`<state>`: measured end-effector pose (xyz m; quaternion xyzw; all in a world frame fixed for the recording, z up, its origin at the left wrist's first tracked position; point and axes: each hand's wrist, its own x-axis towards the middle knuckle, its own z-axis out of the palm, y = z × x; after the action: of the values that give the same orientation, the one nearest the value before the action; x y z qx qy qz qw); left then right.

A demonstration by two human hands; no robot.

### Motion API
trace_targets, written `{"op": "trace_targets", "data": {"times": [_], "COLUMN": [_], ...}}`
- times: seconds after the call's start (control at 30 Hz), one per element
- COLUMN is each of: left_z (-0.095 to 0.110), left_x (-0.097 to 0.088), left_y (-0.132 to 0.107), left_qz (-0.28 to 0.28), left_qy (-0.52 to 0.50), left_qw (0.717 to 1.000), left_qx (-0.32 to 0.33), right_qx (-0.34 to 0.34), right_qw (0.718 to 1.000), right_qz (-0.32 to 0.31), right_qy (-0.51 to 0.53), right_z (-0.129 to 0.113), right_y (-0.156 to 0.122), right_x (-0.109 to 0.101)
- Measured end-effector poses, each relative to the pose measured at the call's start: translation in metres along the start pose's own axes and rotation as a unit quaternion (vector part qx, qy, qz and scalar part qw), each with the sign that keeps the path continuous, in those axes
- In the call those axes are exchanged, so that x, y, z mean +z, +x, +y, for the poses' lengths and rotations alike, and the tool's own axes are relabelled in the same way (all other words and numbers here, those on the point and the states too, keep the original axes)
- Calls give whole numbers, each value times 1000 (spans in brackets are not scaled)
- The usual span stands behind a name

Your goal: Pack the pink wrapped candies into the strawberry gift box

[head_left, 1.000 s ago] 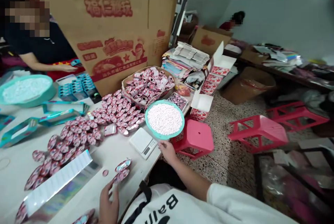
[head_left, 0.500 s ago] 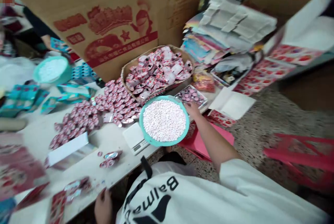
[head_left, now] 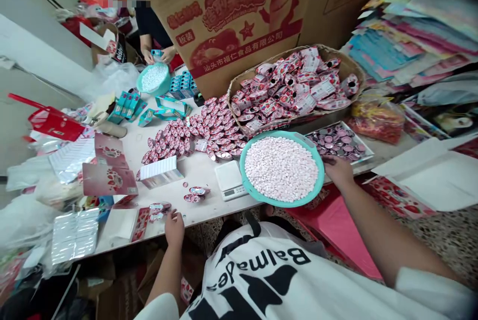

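Observation:
A teal plastic basin full of small, pale pink candy pellets overhangs the table's front edge. My right hand is at its right rim, gripping it with the fingers partly hidden. My left hand rests at the front table edge, fingers loosely bent and apart, with nothing visible in it. Just beyond those fingers lie a few pink printed packs. A white digital scale sits left of the basin. Round pink caps fill a shallow white tray behind my right hand.
Rows of pink packs stand on the table, beside a basket heaped with more. A large cardboard carton rises behind. Another person's hands work by a second teal basin. A pink stool stands below right.
The view has swung left and sharpened, so things appear farther right. My left hand has come up to the table edge near the small packs. My right hand stays at the basin's rim.

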<state>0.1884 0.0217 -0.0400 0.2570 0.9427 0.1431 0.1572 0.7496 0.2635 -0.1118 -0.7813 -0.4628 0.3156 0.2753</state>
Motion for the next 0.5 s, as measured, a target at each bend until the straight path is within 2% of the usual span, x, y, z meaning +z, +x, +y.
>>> {"op": "trace_targets", "data": {"times": [0.13, 0.2, 0.27, 0.37, 0.43, 0.47, 0.5], "left_z": [9, 25, 48, 79, 89, 90, 89], "left_x": [-12, -16, -20, -20, -14, -10, -6], "left_y": [40, 69, 101, 150, 178, 191, 202], "left_qz": [15, 13, 6, -16, -33, -42, -49], "left_qy": [7, 14, 23, 53, 128, 173, 214], "left_qw": [1000, 998, 993, 973, 948, 931, 914], "left_qx": [22, 59, 116, 223, 291, 318, 341], "right_qx": [19, 3, -26, -37, 46, 111, 149], "right_qw": [995, 989, 980, 970, 976, 973, 966], "right_qz": [93, 144, 195, 237, 211, 196, 200], "right_qy": [-14, -13, -13, -26, -44, -57, -70], "right_z": [-27, -39, -43, -27, -7, 4, 13], "right_y": [-1, -14, -41, -108, -170, -204, -239], "right_x": [-5, -10, -17, -23, -22, -22, -21]}}
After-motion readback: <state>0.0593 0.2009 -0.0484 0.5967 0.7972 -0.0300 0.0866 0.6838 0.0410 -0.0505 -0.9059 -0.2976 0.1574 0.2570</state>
